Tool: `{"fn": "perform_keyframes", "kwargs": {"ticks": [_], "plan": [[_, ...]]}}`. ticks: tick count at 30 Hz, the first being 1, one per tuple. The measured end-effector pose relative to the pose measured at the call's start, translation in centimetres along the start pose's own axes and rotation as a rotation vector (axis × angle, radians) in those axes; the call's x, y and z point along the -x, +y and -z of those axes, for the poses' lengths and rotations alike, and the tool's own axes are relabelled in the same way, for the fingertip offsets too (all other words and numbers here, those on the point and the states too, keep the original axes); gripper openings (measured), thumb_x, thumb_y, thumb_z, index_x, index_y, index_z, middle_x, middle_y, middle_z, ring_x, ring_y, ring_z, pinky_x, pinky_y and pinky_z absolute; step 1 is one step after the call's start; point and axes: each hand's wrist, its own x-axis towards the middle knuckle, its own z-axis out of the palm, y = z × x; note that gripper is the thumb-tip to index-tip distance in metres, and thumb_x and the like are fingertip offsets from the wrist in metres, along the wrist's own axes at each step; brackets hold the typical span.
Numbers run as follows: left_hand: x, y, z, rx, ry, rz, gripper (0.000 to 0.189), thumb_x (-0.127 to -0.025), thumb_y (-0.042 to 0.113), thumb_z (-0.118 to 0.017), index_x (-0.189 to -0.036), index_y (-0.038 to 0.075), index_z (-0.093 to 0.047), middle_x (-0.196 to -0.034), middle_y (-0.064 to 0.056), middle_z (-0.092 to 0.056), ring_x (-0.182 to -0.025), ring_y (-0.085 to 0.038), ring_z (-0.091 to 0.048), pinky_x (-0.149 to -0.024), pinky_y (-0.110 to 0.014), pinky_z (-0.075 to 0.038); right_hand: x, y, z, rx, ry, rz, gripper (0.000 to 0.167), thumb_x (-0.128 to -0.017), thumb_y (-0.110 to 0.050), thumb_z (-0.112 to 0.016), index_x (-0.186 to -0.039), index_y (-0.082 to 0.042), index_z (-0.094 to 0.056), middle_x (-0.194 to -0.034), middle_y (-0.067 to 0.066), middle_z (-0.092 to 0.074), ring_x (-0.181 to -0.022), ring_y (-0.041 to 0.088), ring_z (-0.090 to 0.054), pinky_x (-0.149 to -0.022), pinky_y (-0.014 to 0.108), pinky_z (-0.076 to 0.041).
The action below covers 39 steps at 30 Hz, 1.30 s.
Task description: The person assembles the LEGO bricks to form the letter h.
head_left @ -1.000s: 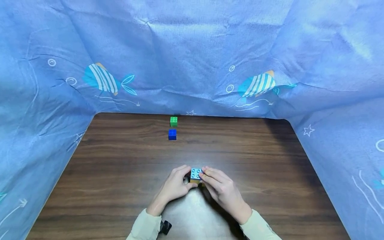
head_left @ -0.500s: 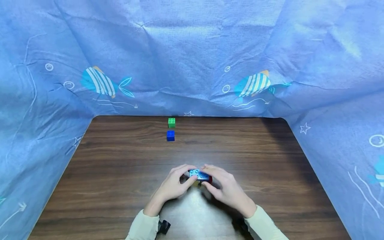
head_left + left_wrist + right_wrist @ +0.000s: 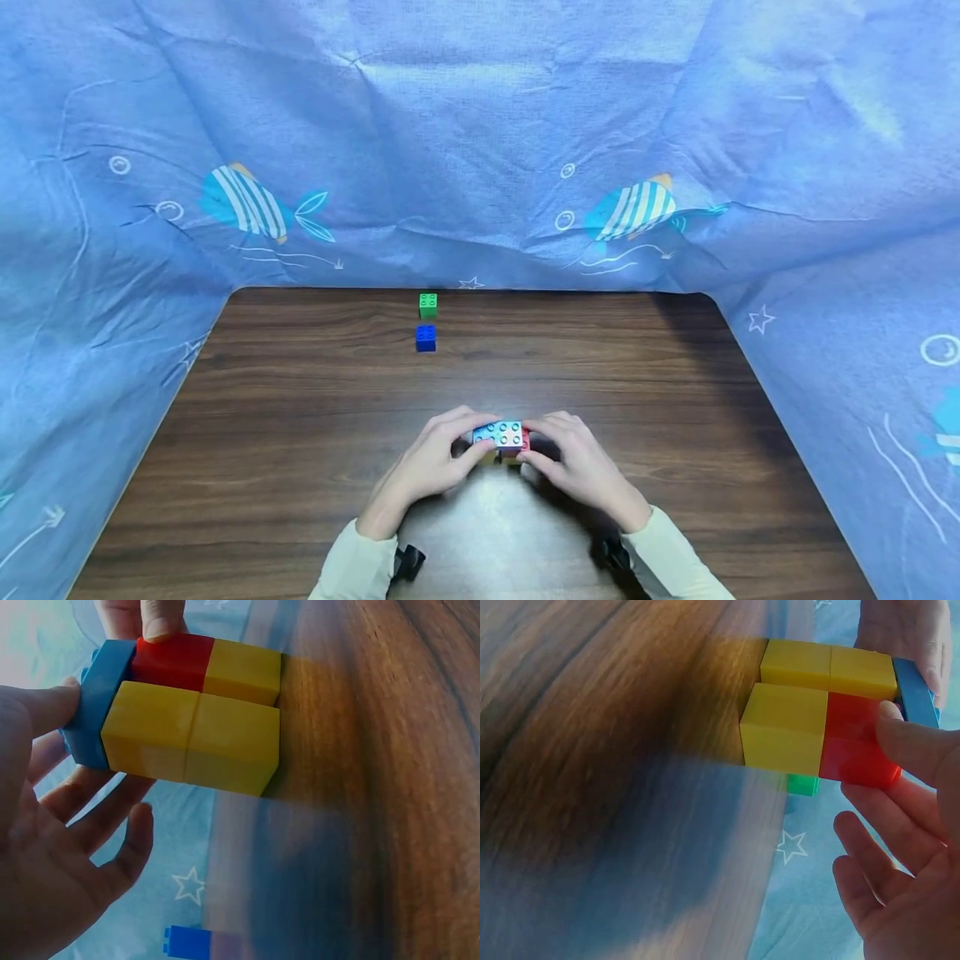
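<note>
On the table in front of me stands a small two-column build of toy building bricks. One column has two yellow bricks (image 3: 187, 735); the other has a red brick (image 3: 855, 742) above a yellow brick (image 3: 784, 735). A long light blue brick (image 3: 501, 434) lies across the top, with part of the red brick's top uncovered at the right. My left hand (image 3: 435, 467) pinches the blue brick at its left end between thumb and fingers. From the right, my right hand (image 3: 585, 471) holds the red brick, thumb on the near side.
Farther back on the brown wooden table (image 3: 315, 400) a dark blue brick (image 3: 426, 338) and a green brick (image 3: 428, 305) stand apart, one behind the other. A blue fish-print cloth (image 3: 465, 150) hangs round the back and sides.
My right hand has come off the top of the blue brick and moved right, onto the red brick's sides. The left thumb has shifted up onto the blue brick.
</note>
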Motion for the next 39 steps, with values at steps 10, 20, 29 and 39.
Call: {"fn": "perform_keyframes", "kwargs": {"ticks": [10,20,29,39], "plan": [[-0.1,0.5,0.3,-0.025,-0.015,-0.025,0.032,-0.101,0.028,-0.064,-0.131,0.017,-0.068,-0.117,0.004,-0.068,-0.098,-0.007,-0.061,-0.083,-0.037,-0.055,-0.8,-0.7,0.5,-0.169,-0.060,-0.088,0.042,-0.097,-0.032,-0.070,-0.135,-0.018,-0.065,-0.130,-0.004,-0.069,-0.119,0.016,-0.064,-0.097,0.046,-0.053],[-0.3,0.8,0.1,-0.028,0.016,-0.026,0.031,-0.098,0.022,-0.068,-0.127,0.011,-0.070,-0.116,0.003,-0.065,-0.091,-0.009,-0.059,-0.077,-0.032,-0.054,-1.7,-2.1,-0.6,-0.420,0.039,-0.268,0.019,-0.096,-0.021,-0.071,-0.113,-0.020,-0.078,-0.110,-0.004,-0.077,-0.104,0.011,-0.071,-0.092,0.042,-0.056],[-0.4,1.7,0.2,-0.090,-0.021,-0.028,0.028,-0.099,0.019,-0.066,-0.125,0.008,-0.069,-0.112,0.001,-0.063,-0.092,-0.008,-0.059,-0.082,-0.027,-0.053,-1.7,-3.3,-1.4,-0.570,0.107,-0.516,0.013,-0.095,-0.020,-0.073,-0.105,-0.016,-0.079,-0.103,0.001,-0.077,-0.098,0.009,-0.068,-0.090,0.029,-0.054],[-0.6,1.2,0.4,-0.059,-0.011,0.029,0.028,-0.097,0.016,-0.069,-0.123,0.009,-0.070,-0.101,0.005,-0.061,-0.082,-0.006,-0.054,-0.073,-0.024,-0.050,-1.9,-4.0,-2.1,-0.701,0.181,-0.598,0.013,-0.094,-0.015,-0.072,-0.104,-0.006,-0.076,-0.095,0.012,-0.076,-0.080,0.005,-0.065,-0.074,0.019,-0.052]]}}
